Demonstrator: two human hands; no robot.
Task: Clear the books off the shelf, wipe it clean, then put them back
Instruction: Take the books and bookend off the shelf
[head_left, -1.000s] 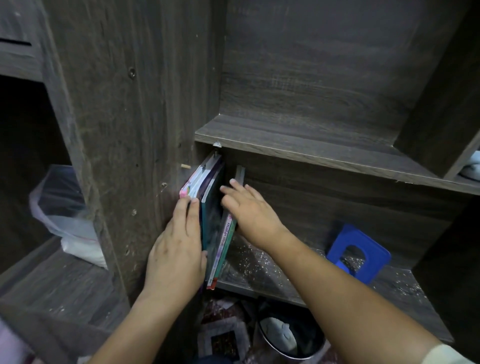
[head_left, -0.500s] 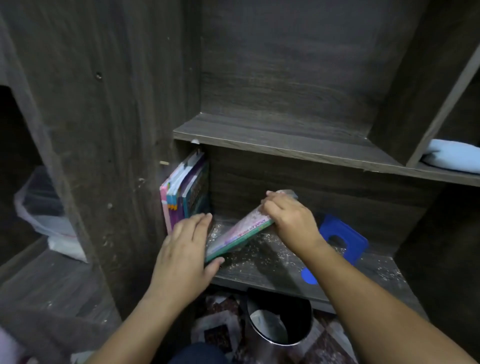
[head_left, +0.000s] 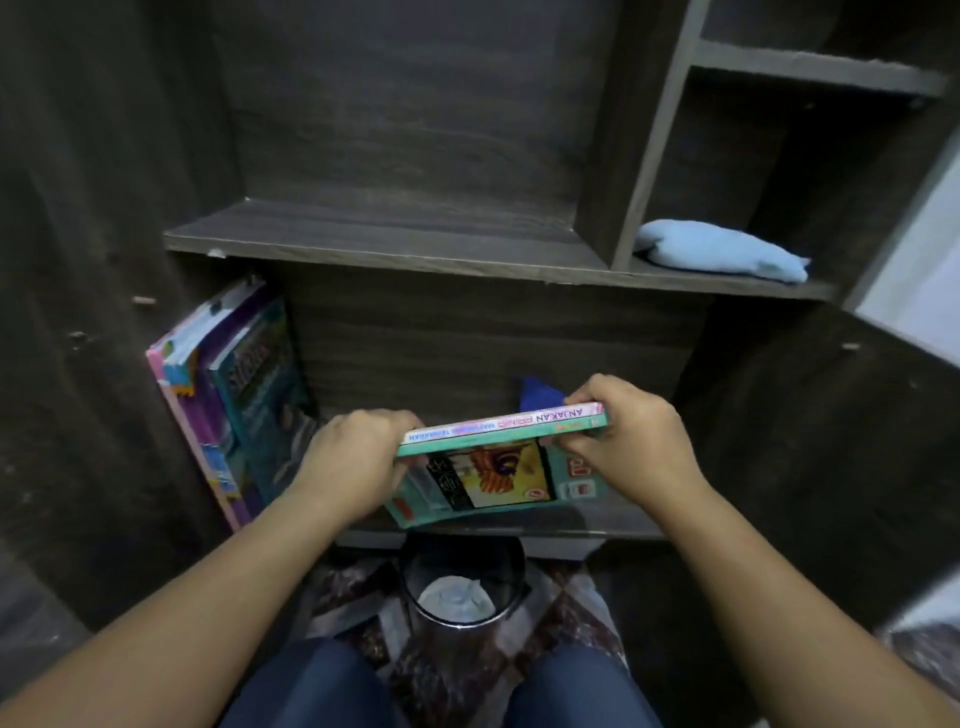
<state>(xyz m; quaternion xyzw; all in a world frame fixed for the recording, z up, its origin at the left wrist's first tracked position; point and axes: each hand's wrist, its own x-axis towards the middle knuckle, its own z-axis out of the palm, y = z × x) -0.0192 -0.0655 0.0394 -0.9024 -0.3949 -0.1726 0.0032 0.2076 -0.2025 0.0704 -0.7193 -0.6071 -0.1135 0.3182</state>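
This is the clearing step. A teal paperback is off the board and held level in front of the lower shelf, its spine facing up. The left grip clamps one short end and the right grip clamps the other, fingers curled over the top edge.

A few upright books lean against the left wall of that same compartment, so the clearing looks only partly done. A blue bookend stands behind the held book.

The next move is probably to set the paperback somewhere off the shelf and return for the leaning books. The folded light-blue cloth in the upper right compartment would suit the wiping. A waste bin sits on the floor below.
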